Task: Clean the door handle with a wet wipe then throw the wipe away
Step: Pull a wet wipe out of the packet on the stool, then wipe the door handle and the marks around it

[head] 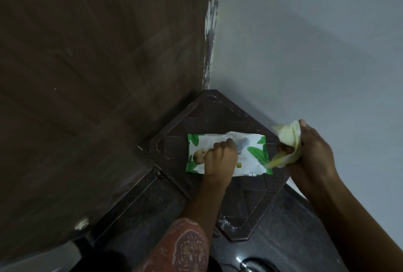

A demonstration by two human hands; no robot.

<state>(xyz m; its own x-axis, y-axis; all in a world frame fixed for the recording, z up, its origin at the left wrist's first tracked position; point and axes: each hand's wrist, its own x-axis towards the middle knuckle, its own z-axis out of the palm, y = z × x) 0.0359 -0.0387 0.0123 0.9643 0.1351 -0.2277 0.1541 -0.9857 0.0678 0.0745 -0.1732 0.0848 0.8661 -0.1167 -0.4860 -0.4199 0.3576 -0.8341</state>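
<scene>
A white and green pack of wet wipes (250, 154) lies flat on a dark brown stool (218, 116) in the corner. My left hand (220, 158) rests on top of the pack with its fingers curled, pressing on the flap area. My right hand (314, 149) is to the right of the pack, above the stool's edge, closed around a crumpled pale wet wipe (287, 138). A dark brown door (98, 75) fills the left side. No door handle shows in this view.
A pale wall (316, 42) rises on the right and meets the door frame at a chipped edge (211, 31). Dark speckled floor (141, 206) lies below the stool. A shiny metal object (250, 263) shows at the bottom edge.
</scene>
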